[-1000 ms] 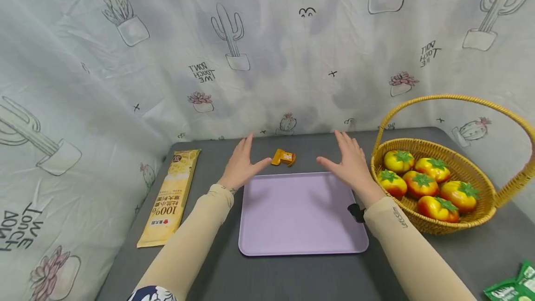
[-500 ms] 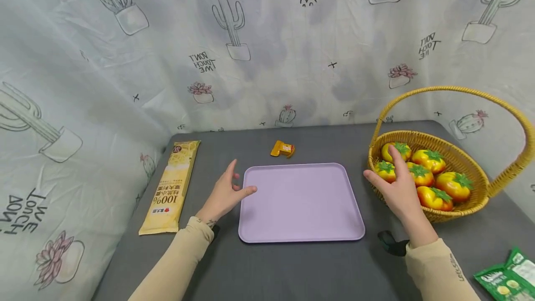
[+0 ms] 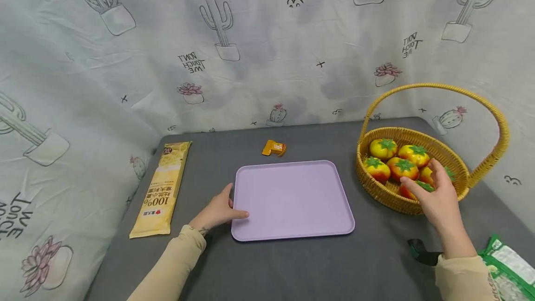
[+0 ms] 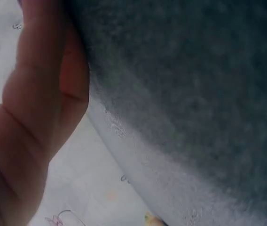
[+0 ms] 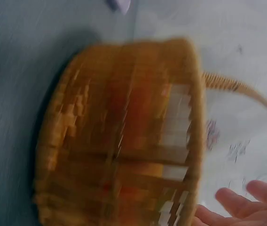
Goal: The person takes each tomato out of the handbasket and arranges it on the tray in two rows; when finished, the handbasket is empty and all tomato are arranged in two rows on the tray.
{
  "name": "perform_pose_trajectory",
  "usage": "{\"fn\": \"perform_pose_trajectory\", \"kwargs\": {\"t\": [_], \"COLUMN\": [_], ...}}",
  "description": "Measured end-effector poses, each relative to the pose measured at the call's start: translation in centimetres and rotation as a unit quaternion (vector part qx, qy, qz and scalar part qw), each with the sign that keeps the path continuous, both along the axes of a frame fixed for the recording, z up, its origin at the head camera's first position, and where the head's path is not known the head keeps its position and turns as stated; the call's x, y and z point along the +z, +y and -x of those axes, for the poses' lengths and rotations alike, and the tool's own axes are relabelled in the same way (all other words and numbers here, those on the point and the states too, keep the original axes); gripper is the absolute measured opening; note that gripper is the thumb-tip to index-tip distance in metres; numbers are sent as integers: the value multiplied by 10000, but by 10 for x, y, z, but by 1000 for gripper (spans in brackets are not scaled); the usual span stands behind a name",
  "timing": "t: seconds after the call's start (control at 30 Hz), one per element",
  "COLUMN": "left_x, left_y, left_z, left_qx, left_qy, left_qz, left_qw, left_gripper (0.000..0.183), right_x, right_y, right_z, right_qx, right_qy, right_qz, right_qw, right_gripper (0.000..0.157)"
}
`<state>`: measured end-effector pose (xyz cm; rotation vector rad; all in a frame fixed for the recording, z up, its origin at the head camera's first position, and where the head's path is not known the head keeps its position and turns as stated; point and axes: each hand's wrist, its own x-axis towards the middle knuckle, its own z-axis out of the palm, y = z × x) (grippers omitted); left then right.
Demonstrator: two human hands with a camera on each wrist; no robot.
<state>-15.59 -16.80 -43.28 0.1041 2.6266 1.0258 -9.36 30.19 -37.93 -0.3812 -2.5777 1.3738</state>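
Observation:
A flat lilac tray point(image 3: 292, 201) lies on the dark grey table in the head view. My left hand point(image 3: 217, 209) is at its left edge, thumb reaching over the rim and the other fingers beside the edge. The left wrist view shows the fingers point(image 4: 39, 89) from the side, loosely bent. My right hand point(image 3: 443, 203) is spread over the near right rim of a yellow wicker basket point(image 3: 380, 196), holding nothing. Several yellow-red tomato-like fruits point(image 3: 402, 169) with green leaf tops fill the basket, partly hidden by that hand. In the right wrist view the basket point(image 5: 114, 136) is blurred.
A long yellow noodle packet point(image 3: 160, 189) lies along the table's left side. Behind the tray sits a small orange-wrapped piece point(image 3: 274, 147). A green packet point(image 3: 510, 264) lies at the lower right, partly behind the right sleeve. A cactus-print curtain point(image 3: 267, 50) hangs behind the table.
Both hands have come down and apart from above the tray. My left hand has reached the tray's left edge; my right hand has moved right to the basket's near rim. The view has shifted.

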Motion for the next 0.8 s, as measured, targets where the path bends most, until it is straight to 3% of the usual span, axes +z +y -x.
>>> {"fn": "perform_pose_trajectory", "kwargs": {"t": [0.13, 0.23, 0.33, 0.47, 0.67, 0.8], "left_x": [1, -1, -3, -6, -7, -7], "left_y": [-5, -8, -9, -8, -6, -4], "left_z": [-2, -2, -2, -2, -4, -3], "left_qx": [-182, -211, -198, -159, -154, -107], "left_qy": [72, 118, 168, 192, 168, 96], "left_qz": [-16, 24, 122, 114, 86, 116], "left_qw": [9998, 9997, 9996, 9996, 9997, 9998], "left_gripper": [101, 99, 99, 98, 96, 97], "right_x": [-5, -5, -2, 0, 0, -2], "right_y": [11, 14, 15, 18, 21, 22], "right_z": [0, 4, 10, 17, 24, 26], "right_qx": [-36, -59, -105, -193, -125, -68], "right_qy": [-438, -775, -1152, -1545, -2121, -2117], "right_qz": [-495, -1116, -1883, -2620, -3000, -3179], "right_qw": [9978, 9907, 9753, 9524, 9300, 9242], "right_gripper": [94, 101, 104, 96, 94, 92]}}
